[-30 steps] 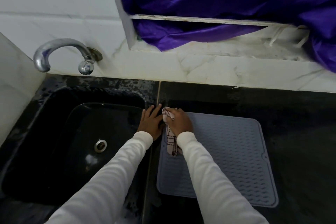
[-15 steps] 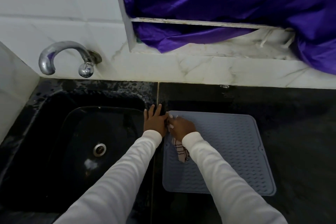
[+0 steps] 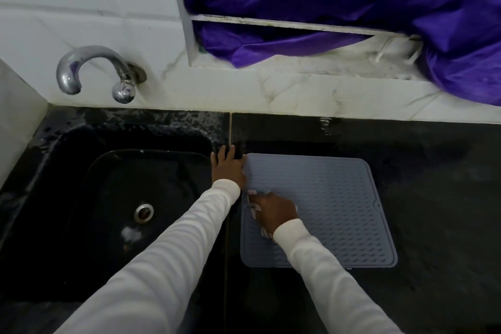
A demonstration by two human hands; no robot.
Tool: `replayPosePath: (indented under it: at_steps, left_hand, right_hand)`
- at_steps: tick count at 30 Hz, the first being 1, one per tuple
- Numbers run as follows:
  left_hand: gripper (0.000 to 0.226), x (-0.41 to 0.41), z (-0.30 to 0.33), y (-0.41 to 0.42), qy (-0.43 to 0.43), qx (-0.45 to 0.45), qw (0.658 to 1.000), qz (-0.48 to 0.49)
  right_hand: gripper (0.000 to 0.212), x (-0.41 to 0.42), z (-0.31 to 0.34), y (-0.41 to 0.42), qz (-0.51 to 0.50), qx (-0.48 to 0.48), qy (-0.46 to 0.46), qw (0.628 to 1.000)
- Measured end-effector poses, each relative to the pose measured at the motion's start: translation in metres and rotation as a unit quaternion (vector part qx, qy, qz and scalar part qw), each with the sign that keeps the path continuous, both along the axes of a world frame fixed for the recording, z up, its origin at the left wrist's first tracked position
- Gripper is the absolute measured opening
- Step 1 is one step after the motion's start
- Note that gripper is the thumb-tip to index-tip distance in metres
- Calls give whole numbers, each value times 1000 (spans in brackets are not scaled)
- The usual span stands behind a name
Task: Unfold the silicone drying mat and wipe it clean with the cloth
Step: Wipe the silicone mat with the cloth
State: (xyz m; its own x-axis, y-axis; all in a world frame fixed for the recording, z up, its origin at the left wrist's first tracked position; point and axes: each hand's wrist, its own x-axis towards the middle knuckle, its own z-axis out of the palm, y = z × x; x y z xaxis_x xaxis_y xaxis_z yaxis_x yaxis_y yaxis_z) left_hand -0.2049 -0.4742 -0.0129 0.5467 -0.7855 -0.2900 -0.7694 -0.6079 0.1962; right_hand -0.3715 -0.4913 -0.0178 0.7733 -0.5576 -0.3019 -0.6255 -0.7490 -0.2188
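Note:
A grey ribbed silicone drying mat (image 3: pixel 328 209) lies flat and unfolded on the black counter, just right of the sink. My right hand (image 3: pixel 275 210) presses a white checked cloth (image 3: pixel 253 205) onto the mat's left part; most of the cloth is hidden under the hand. My left hand (image 3: pixel 227 168) lies flat with fingers spread on the counter at the mat's far left corner, its edge touching the mat's rim.
A black sink (image 3: pixel 122 214) with a metal drain (image 3: pixel 143 213) lies to the left, under a chrome tap (image 3: pixel 95 70) on the white tiled wall. Purple fabric (image 3: pixel 339 0) hangs over the window ledge behind. Black counter (image 3: pixel 433 211) extends right of the mat.
My right hand has slid the cloth from the mat's far left corner toward me along the left side. The left hand stays at the corner.

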Motion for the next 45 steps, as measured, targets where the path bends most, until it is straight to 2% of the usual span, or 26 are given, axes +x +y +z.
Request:
replayPosePath:
  at_steps: [2, 5, 10, 14, 18, 22, 26, 31, 34, 38, 40, 42, 45]
  left_hand:
    - [57, -3, -2, 1, -1, -2, 1000, -6]
    - [64, -9, -9, 6, -14, -2, 1000, -24]
    - [60, -21, -26, 10, -88, 9, 994, -63]
    - [59, -23, -33, 10, -111, 11, 992, -67]
    - [58, -24, -38, 10, -107, 5, 993, -56]
    - [60, -21, -41, 13, -97, -10, 994, -50]
    - [60, -19, -44, 15, -101, -13, 993, -56]
    - [60, -20, -44, 11, -105, -15, 993, -56]
    - [62, -20, -45, 11, -105, -10, 993, -60]
    - [62, -25, -43, 14, -87, -29, 995, -45]
    - [60, -36, -44, 23, -42, -68, 997, -24]
    - [56, -58, -49, 37, -4, -131, 991, -25]
    - [61, -96, -57, 55, 16, -192, 981, -31]
  right_hand:
    - [42, -6, 2, 16, -40, -3, 30, 999]
    - [53, -10, 5, 34, -41, -9, 81, 996]
    - [55, -13, 4, 59, -41, -15, 90, 995]
    - [53, -18, -1, 69, -38, -20, 84, 995]
    - [51, -39, -8, 78, -15, -44, 63, 997]
    - [63, -61, 0, 94, 19, 4, 102, 995]
    - [57, -76, 8, 111, 19, 9, 112, 993]
    - [61, -94, 19, 117, 42, 16, 153, 987]
    - [70, -104, 22, 102, 60, 55, 120, 989]
    - [35, -120, 10, 88, -11, 68, 8, 998]
    - [38, -122, 4, 90, -30, 73, -15, 997]
    - [34, -116, 2, 92, -7, 65, -9, 998]
    - [31, -102, 4, 97, -1, 81, -21, 996]
